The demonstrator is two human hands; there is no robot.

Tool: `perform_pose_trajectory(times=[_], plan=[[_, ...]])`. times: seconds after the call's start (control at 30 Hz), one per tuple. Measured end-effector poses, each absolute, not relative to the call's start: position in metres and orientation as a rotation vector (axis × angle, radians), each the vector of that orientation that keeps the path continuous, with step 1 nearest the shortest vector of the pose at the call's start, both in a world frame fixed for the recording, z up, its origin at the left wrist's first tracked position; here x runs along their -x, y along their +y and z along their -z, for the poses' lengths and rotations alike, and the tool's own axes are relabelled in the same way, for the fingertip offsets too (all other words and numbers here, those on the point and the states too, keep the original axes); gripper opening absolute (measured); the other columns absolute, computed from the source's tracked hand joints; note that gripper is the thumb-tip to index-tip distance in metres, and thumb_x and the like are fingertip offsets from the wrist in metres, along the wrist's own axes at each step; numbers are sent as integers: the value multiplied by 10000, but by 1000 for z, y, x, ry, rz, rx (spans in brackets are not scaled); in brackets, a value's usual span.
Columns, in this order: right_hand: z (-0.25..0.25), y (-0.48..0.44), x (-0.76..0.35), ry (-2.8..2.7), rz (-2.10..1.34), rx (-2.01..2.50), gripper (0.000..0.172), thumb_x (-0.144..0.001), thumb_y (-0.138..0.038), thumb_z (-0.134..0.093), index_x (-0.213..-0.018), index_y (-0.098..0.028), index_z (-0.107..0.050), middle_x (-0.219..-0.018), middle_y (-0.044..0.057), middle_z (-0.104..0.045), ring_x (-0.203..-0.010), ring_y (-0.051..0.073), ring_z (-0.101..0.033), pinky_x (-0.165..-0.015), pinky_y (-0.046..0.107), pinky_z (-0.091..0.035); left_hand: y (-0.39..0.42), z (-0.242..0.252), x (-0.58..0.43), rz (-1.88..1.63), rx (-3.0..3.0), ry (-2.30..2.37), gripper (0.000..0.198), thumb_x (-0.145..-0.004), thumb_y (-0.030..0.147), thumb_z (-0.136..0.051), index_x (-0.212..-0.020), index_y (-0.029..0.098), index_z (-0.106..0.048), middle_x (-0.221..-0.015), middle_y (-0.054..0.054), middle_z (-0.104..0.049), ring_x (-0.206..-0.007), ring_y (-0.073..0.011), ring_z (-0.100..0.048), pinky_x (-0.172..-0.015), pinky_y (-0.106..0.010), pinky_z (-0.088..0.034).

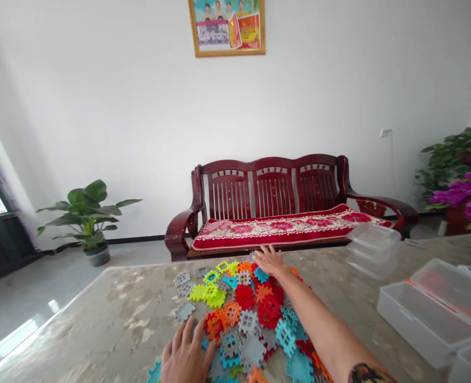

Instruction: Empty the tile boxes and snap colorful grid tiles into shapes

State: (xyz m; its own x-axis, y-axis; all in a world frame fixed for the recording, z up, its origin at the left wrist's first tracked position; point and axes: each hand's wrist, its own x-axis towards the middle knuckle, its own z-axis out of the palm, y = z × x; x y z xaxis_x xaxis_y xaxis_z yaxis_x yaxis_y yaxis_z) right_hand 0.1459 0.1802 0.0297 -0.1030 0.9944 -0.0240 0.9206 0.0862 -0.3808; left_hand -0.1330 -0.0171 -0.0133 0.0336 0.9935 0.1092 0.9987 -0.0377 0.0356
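Colorful toy pieces (243,298) heaped on the covered table (119,314), between the hands. Left hand (187,352) palm down at the heap's near left edge — fingers spread, released. Right hand (269,259) stretched to the far edge, fingers spread, released — can't tell if fingertips touch pieces. Clear box (397,308), lid raised, well right of heap.

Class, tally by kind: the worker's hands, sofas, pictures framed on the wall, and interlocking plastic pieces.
Hands: 2 (left hand, right hand)
Sofa: 1
Framed picture: 1
Plastic pieces: at least 20; overlaps hide the exact number
Total: at least 24
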Motion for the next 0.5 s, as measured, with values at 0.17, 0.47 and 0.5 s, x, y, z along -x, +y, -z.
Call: perform_pose_trajectory(times=[0.17,0.47,0.5], plan=[[-28,176,-151,-2255,-534,1910,557,-985,-548,-215,-1368,-349,-567,-1540,26,-438,-1430,334,-337,-1140,640,-197,-19,7,130,105,2224,-2142,522,-920,440,-414,-1417,319,-517,-1512,-80,-485,-1432,-300,-371,-1115,-515,-354],[-27,148,-157,-2397,-380,1844,470,-1004,-484,-241,-1219,-364,-643,-1364,51,-574,-1250,295,-481,-1025,578,-355,-18,11,126,92,2138,-2170,538,-936,406,-397,-1438,248,-512,-1542,-90,-448,-1433,-293,-368,-1120,-461,-349],[-25,146,-157,-2400,-360,1843,470,-1007,-484,-238,-1212,-364,-643,-1350,54,-583,-1239,291,-489,-1017,575,-359,-19,10,126,84,2137,-2166,538,-939,404,-394,-1439,245,-511,-1543,-89,-447,-1434,-291,-367,-1119,-453,-350]])
